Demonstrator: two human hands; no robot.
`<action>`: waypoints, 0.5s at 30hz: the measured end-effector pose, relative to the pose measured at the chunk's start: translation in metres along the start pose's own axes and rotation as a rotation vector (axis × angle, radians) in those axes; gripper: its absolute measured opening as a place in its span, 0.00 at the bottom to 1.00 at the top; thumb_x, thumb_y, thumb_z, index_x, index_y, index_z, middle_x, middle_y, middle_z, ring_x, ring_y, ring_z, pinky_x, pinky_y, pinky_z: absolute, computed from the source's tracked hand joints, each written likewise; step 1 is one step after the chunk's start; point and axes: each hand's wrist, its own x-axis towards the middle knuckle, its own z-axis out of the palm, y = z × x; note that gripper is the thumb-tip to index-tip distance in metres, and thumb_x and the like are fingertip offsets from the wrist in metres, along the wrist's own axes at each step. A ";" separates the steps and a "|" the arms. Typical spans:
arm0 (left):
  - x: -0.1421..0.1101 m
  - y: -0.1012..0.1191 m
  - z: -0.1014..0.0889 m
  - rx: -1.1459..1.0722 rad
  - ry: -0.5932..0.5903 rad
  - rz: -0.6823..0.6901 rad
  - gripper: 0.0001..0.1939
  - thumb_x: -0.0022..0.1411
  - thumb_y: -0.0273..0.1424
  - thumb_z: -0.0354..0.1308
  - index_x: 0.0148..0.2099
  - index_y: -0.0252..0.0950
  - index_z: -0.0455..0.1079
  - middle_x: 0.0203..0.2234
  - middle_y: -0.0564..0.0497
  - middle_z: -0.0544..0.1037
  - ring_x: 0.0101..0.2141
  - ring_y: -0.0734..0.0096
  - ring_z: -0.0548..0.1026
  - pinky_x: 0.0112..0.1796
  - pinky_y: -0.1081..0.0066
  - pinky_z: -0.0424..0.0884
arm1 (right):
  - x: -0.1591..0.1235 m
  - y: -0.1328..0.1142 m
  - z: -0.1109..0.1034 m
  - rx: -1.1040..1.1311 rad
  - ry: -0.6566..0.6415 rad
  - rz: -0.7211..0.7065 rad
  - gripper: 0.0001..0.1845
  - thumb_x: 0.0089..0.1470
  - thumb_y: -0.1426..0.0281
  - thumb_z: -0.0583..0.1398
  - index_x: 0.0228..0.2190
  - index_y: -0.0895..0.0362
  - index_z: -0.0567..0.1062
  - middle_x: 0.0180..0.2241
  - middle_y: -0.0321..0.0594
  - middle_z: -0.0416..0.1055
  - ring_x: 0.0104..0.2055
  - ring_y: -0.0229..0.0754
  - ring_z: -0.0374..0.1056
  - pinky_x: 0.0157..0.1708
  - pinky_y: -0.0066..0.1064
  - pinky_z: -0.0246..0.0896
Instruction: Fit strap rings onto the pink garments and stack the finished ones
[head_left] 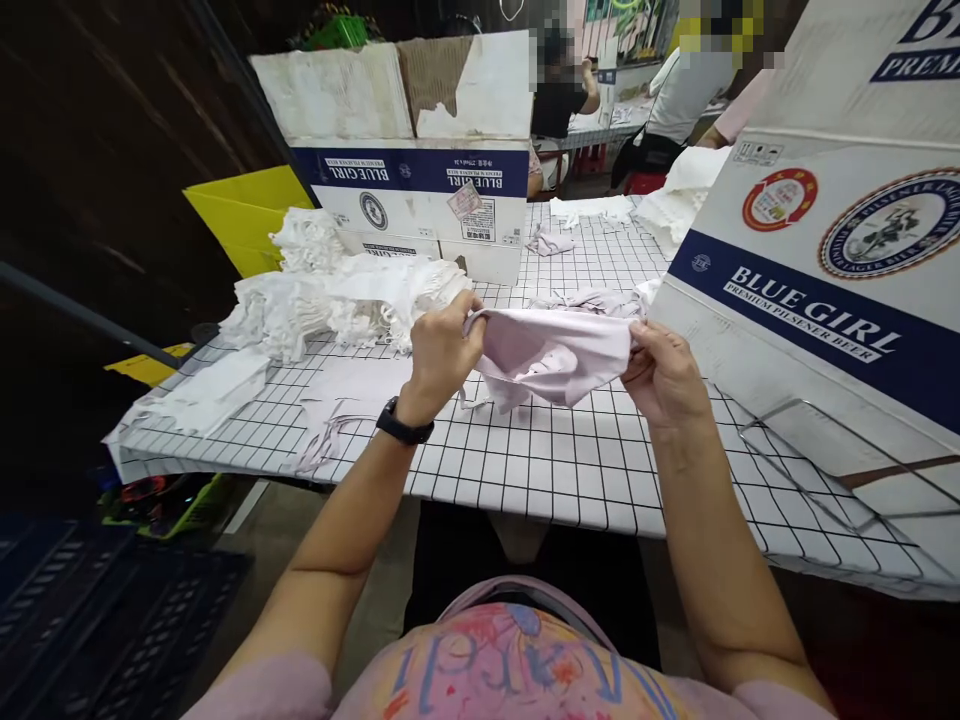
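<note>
Crosswise between both hands (446, 348) (670, 375), lilac cloth (600, 345)

Pink cloth (604, 345) ends hidden inside left grip (441, 350) and right grip (671, 372). Near carton (787, 260) cut by top and right edges. Far carton (352, 200): label fine print unreadable. Dark crates (112, 610) cut at left edge. Heads of black-top person (556, 112) and white-top person (681, 95) pixelated.

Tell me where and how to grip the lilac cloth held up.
Pinching the lilac cloth at both top corners seems best, left hand from the left, right hand from the right: its top edge runs nearly straight, the rest sags.
</note>
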 end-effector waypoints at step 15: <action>-0.019 -0.002 -0.005 -0.285 -0.080 -0.162 0.09 0.51 0.19 0.57 0.32 0.38 0.72 0.15 0.61 0.63 0.19 0.78 0.61 0.26 0.73 0.59 | -0.009 -0.041 -0.015 0.074 0.127 -0.083 0.18 0.51 0.65 0.71 0.20 0.57 0.69 0.19 0.29 0.56 0.20 0.30 0.49 0.18 0.21 0.49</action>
